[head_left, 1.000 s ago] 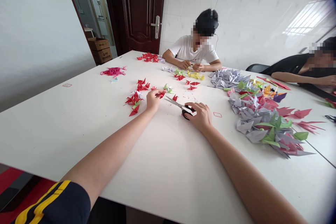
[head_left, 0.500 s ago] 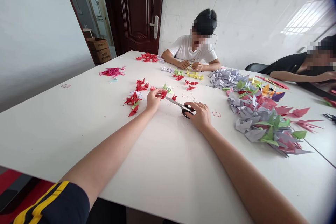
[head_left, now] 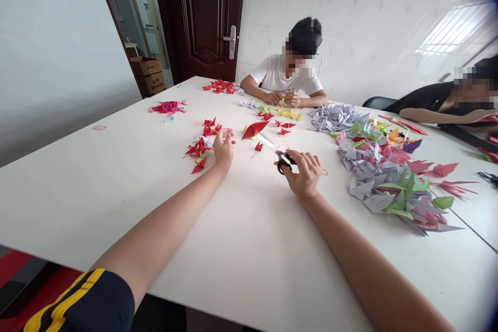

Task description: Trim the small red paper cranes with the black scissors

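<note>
My right hand (head_left: 305, 175) grips black-handled scissors (head_left: 283, 162), their blades pointing to the far left and blurred. A red folded paper crane (head_left: 254, 129) is at the blade tips, apart from my left hand; whether it hangs on the blades or is in the air I cannot tell. My left hand (head_left: 224, 149) is raised with its fingers apart and nothing in it. Beside it on the left lies a small group of red, white and green paper cranes (head_left: 200, 148). A small red crane (head_left: 259, 146) sits under the blades among tiny red scraps.
A large heap of grey, pink and green cranes (head_left: 389, 176) covers the table's right side. Pink string (head_left: 168, 107) lies at the left, red cranes (head_left: 219, 86) at the far edge. One person (head_left: 288, 72) sits opposite, another (head_left: 428, 98) at the right. More scissors (head_left: 488, 178) lie far right.
My left hand has let go of the red crane and opened, moving slightly left. The crane is now at the scissors' tips, and my right hand has shifted slightly right with the scissors.
</note>
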`<state>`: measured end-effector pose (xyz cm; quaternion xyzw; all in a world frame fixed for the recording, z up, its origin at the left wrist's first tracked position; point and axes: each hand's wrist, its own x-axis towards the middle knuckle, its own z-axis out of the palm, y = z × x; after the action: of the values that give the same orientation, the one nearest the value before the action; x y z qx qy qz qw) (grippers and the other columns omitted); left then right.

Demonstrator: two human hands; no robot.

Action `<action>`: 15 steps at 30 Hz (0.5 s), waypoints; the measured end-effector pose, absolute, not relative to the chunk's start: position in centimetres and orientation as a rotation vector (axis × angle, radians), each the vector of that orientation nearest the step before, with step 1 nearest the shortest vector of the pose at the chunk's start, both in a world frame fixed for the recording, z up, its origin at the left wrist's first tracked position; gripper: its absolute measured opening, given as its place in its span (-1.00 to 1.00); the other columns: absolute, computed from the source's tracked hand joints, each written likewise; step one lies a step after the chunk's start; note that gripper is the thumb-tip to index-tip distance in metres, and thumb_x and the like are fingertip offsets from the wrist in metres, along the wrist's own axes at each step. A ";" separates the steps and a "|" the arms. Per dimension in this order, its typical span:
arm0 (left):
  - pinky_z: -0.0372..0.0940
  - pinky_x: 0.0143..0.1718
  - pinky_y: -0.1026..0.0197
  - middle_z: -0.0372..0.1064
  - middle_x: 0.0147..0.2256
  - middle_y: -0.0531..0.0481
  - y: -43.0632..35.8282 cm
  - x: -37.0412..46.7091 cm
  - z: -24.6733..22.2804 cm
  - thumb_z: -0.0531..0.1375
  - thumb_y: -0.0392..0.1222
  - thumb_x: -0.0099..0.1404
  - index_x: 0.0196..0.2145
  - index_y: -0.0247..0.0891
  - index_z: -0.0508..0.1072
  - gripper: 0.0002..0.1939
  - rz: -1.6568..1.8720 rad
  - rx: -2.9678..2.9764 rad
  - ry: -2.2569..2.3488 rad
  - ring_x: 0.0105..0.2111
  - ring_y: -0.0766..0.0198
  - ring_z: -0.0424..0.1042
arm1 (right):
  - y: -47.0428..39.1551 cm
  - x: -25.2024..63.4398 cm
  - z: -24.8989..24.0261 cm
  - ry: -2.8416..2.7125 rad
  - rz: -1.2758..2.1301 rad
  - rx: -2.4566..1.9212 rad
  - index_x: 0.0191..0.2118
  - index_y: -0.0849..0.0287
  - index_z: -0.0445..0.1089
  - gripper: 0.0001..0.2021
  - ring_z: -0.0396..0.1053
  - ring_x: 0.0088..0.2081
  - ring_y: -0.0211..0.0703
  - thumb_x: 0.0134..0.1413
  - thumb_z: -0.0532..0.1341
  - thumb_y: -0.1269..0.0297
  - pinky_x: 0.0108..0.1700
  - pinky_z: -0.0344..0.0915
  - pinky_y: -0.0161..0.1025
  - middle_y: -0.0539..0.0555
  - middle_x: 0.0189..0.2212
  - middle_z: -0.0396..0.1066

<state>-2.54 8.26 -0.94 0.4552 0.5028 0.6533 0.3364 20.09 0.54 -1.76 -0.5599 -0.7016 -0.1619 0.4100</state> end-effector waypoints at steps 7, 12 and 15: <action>0.23 -0.45 0.31 0.46 -0.23 -0.02 8.2 -2.6 -0.6 0.02 -0.32 0.31 -0.26 -0.22 0.37 -0.86 1.674 1.195 1.316 -0.45 0.36 0.43 | 1.2 20.1 -1.2 -1.435 -0.226 -1.769 -0.15 0.04 0.41 -0.68 0.22 -0.46 -0.15 0.00 0.26 0.01 -0.39 -0.09 -0.27 0.00 -0.48 0.37; 0.26 -0.37 0.28 0.46 -0.21 -0.01 8.6 -2.6 -1.0 0.05 -0.34 0.27 -0.31 -0.22 0.39 -0.86 1.649 1.249 1.344 -0.43 0.34 0.43 | 1.3 19.9 -1.6 -1.581 -0.148 -1.719 -0.17 0.04 0.42 -0.67 0.19 -0.51 -0.20 -0.04 0.26 0.00 -0.42 -0.08 -0.29 -0.02 -0.49 0.35; 0.29 -0.27 0.24 0.48 -0.21 -0.01 8.6 -2.6 -1.2 0.09 -0.36 0.22 -0.33 -0.21 0.42 -0.86 1.583 1.374 1.348 -0.35 0.29 0.43 | 1.3 20.0 -1.7 -1.587 -0.113 -1.729 -0.17 0.02 0.43 -0.67 0.21 -0.52 -0.20 -0.05 0.26 0.00 -0.43 -0.06 -0.29 -0.03 -0.49 0.35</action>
<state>-2.59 8.63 -1.17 0.5225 0.5126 0.6019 0.3193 19.97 1.34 -1.68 -0.6789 -0.6230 -0.0443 0.3859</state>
